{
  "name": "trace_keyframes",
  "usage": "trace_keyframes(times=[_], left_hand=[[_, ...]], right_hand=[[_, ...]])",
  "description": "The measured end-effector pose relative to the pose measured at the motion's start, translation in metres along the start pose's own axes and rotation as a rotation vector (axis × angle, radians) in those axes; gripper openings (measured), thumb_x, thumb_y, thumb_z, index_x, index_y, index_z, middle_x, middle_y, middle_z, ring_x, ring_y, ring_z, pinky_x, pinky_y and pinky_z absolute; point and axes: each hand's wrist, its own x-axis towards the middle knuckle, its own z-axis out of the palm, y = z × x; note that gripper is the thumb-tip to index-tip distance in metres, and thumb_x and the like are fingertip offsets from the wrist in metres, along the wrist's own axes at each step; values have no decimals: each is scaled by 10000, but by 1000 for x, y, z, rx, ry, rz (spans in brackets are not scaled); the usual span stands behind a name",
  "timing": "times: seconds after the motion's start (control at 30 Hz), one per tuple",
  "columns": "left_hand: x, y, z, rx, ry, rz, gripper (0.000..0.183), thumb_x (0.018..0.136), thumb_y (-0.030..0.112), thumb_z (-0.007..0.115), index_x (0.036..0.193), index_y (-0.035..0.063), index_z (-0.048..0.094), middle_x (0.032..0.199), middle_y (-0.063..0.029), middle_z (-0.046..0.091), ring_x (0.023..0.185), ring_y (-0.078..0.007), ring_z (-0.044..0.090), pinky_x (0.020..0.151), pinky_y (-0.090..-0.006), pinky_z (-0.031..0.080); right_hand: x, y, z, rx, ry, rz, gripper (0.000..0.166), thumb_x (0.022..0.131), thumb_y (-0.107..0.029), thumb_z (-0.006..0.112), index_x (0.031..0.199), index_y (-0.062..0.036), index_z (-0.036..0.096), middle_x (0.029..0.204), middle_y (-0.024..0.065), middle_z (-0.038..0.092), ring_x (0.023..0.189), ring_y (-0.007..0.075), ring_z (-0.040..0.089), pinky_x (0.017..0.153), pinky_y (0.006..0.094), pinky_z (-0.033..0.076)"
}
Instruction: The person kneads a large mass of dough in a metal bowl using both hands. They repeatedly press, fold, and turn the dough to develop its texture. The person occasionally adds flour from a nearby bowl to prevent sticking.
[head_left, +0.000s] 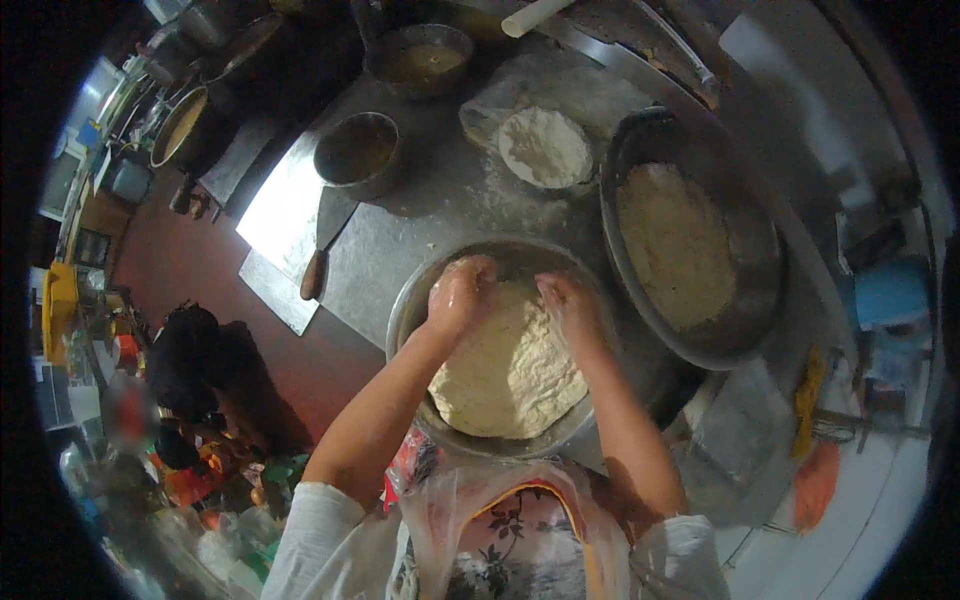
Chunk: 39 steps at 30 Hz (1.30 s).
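Before me a round metal basin (405, 322) holds a broad mass of pale dough (510, 375), smooth on the left and rough on the right. My left hand (461, 296) is curled over the dough's far left part, inside the rim. Across from it my right hand (571, 306) bends its fingers at the dough's far right edge. Both hands look wet or smeared with dough. The fingertips are partly hidden, so whether either one pinches dough is unclear.
Right of the basin stands a large deep tub (757, 300) with pale batter or dough inside. An open bag of flour (546, 146) sits beyond, beside a metal pot (356, 154). A wood-handled scraper (315, 274) lies at left. Another person (217, 375) bends down at lower left.
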Motion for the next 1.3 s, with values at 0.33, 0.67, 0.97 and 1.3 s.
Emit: trace_keyframes(times=[0.33, 0.67, 0.97, 1.3], left_hand=[[-110, 24, -31, 79, -262, 404, 371, 610, 201, 668, 933, 66, 545, 933, -158, 535, 857, -324, 505, 799, -429, 396], [-76, 8, -19, 284, -306, 211, 677, 649, 276, 683, 1171, -19, 370, 1228, -268, 349, 1139, -408, 354, 974, -469, 277], [-60, -43, 15, 554, -188, 384, 592, 778, 245, 452, 1292, -14, 314, 1421, -229, 111, 1316, -365, 129, 1074, -460, 79], [-80, -16, -14, 176, -394, 230, 854, 583, 249, 720, 1266, -33, 292, 1230, -232, 361, 1111, -374, 369, 924, -469, 302]], right_hand=[[-113, -39, 24, -720, -32, -440, 349, 709, -179, 602, 1047, -110, 549, 1011, 128, 515, 959, 352, 463, 866, 479, 333], [41, -22, 56, -952, -96, -13, 198, 806, -268, 502, 887, -94, 552, 786, 91, 599, 783, 313, 550, 707, 462, 410], [-55, -23, 59, -891, 71, -312, 381, 748, -266, 609, 1039, -49, 494, 997, 170, 536, 921, 343, 499, 857, 501, 338], [-64, -20, 1, -1077, 187, -339, 480, 770, -274, 583, 1217, -155, 455, 1235, 114, 440, 1188, 306, 325, 1003, 524, 158]])
